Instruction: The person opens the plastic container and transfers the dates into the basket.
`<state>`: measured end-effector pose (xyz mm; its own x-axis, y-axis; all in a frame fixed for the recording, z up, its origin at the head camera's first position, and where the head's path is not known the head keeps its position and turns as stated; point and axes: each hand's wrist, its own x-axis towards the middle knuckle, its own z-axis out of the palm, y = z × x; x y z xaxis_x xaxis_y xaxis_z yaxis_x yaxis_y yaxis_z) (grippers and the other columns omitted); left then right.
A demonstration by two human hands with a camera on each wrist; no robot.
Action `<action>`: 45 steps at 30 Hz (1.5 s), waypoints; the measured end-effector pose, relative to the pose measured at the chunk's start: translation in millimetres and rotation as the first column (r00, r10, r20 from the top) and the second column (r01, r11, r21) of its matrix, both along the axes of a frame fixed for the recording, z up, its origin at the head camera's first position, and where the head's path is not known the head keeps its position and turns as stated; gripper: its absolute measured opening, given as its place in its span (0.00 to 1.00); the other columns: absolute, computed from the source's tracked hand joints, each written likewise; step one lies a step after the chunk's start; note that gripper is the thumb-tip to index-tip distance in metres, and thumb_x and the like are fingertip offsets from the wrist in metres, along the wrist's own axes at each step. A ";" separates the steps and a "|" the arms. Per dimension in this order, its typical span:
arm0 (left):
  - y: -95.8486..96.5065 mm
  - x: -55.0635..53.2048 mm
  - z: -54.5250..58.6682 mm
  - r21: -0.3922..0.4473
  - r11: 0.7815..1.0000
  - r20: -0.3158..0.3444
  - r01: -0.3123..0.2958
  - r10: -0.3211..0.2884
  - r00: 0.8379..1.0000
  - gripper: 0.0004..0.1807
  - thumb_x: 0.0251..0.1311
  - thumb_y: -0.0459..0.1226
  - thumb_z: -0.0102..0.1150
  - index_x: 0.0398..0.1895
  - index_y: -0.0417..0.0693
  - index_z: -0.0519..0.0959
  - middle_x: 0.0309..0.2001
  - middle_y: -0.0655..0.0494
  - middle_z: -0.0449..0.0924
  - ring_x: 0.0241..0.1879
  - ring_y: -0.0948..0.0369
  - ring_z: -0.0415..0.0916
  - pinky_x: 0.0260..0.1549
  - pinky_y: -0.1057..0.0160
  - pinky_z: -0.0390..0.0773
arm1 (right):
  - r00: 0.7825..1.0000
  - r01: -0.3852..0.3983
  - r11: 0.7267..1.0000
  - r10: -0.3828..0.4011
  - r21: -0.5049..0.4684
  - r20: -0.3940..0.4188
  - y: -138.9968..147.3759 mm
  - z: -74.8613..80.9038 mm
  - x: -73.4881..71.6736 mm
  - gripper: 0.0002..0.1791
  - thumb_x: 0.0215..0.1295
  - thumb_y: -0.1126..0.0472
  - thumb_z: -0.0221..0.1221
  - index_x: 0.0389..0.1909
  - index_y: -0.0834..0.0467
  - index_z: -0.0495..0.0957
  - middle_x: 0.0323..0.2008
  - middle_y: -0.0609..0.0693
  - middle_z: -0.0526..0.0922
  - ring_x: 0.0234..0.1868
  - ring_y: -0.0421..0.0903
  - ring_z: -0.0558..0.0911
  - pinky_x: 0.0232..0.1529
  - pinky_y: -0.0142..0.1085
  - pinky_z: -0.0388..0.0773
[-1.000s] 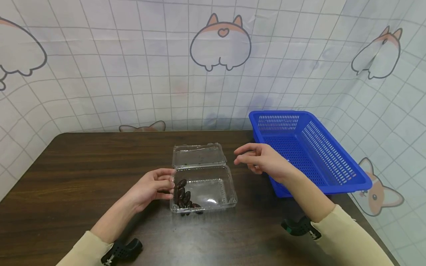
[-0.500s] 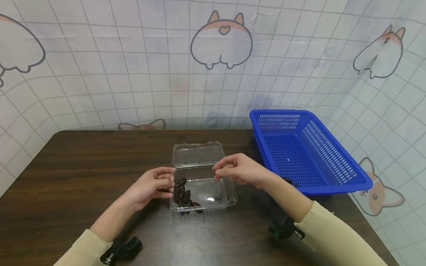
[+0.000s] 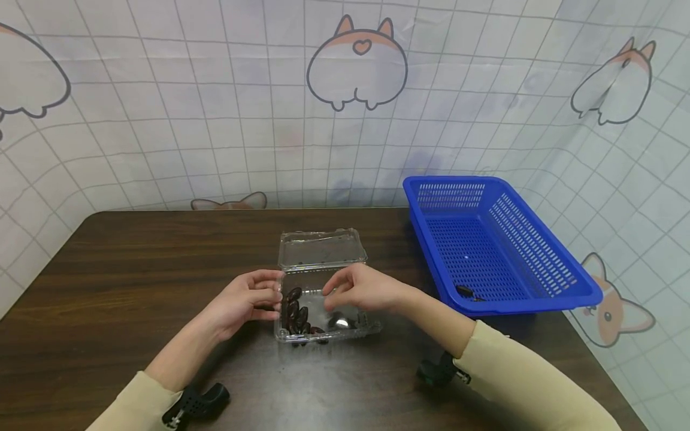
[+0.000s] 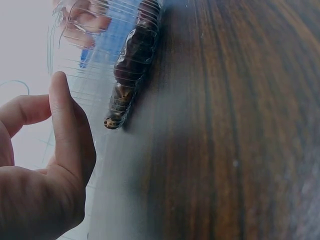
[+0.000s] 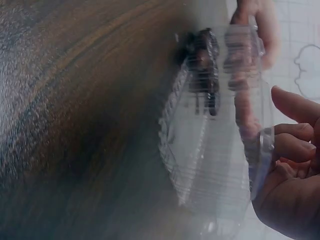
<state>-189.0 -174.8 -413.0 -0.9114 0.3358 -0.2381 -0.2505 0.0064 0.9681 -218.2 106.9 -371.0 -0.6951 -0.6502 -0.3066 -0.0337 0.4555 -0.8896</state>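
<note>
A clear plastic clamshell box (image 3: 327, 332) stands on the table with its lid (image 3: 322, 250) folded back. Dark, glossy dates (image 3: 293, 312) are bunched along its left side. My left hand (image 3: 245, 305) rests its extended fingers against the box's left wall; in the left wrist view its thumb (image 4: 65, 130) stands straight beside the clear side, with dates (image 4: 134, 60) showing through. Over the right half of the box hovers my right hand (image 3: 366, 288), fingers loosely bent and pointing left, with nothing between them. The dates are to the left of its fingertips.
On the right of the dark wooden table (image 3: 162, 263) stands a blue plastic basket (image 3: 539, 308), overhanging the table's right edge. A small dark piece (image 3: 465, 291) lies in its near corner. A patterned cloth wall (image 3: 226, 120) rises behind the table.
My right hand has moved left and down from beside the basket to over the box, uncovering the dark piece in the basket. The left hand and the box have stayed in place.
</note>
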 end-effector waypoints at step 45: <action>0.5 -1.6 -5.8 -0.021 1.000 -0.006 -0.019 0.019 1.000 0.31 0.68 0.27 0.56 0.73 0.29 0.61 0.44 0.48 0.75 0.35 0.59 0.79 0.37 0.60 0.87 | 0.965 -0.211 0.963 0.232 0.168 -0.119 -29.7 -22.4 4.8 0.04 0.64 0.65 0.70 0.37 0.61 0.89 0.29 0.45 0.88 0.31 0.36 0.82 0.34 0.29 0.79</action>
<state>-190.5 -174.4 -418.9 -0.9187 0.3136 -0.2400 -0.2456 0.0221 0.9691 -213.3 77.2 -393.4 -0.5811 -0.7454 -0.3267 -0.2652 0.5530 -0.7899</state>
